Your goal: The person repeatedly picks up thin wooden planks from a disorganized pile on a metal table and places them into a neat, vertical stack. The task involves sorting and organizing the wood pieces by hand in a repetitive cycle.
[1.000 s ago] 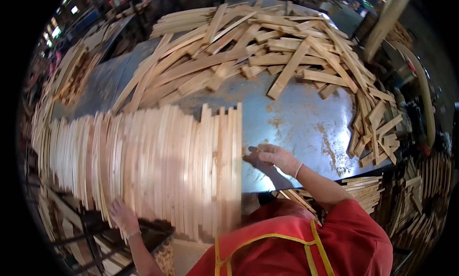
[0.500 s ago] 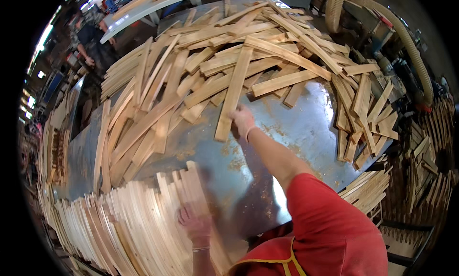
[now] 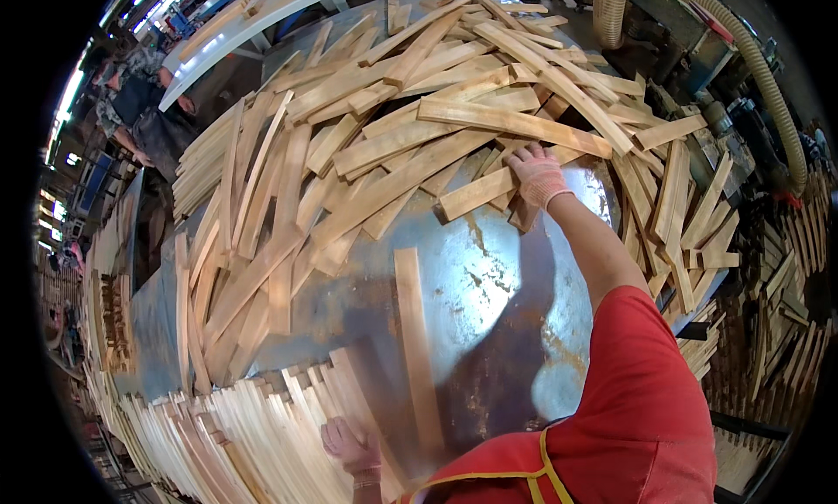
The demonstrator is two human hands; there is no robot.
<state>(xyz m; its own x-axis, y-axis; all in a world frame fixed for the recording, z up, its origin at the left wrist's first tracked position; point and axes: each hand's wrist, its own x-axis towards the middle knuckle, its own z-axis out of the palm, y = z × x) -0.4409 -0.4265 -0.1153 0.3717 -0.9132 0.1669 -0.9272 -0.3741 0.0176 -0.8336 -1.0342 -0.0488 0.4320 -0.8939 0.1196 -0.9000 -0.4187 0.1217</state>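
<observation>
My right hand (image 3: 537,174), in a pale glove, reaches to the front edge of a jumbled pile of wooden slats (image 3: 367,146). Its fingers are closed over one wooden slat (image 3: 476,197) that lies slantwise there. My left hand (image 3: 351,445), also gloved, rests with its fingers laid out on a tight row of slats (image 3: 253,438) at the near left. Between the row and my body side, a single loose slat (image 3: 417,347) lies apart on the metal tabletop (image 3: 489,286).
More slats (image 3: 676,216) heap up at the table's right side. A ribbed hose (image 3: 781,94) and machinery stand beyond. A person (image 3: 140,111) is at the far left, near a white-topped table (image 3: 249,28). Stacked slats (image 3: 777,303) fill the lower right.
The slat my right hand was holding now lies loose on the tabletop near the row. My right hand has moved right to another slat at the pile's edge. My left hand stays on the row.
</observation>
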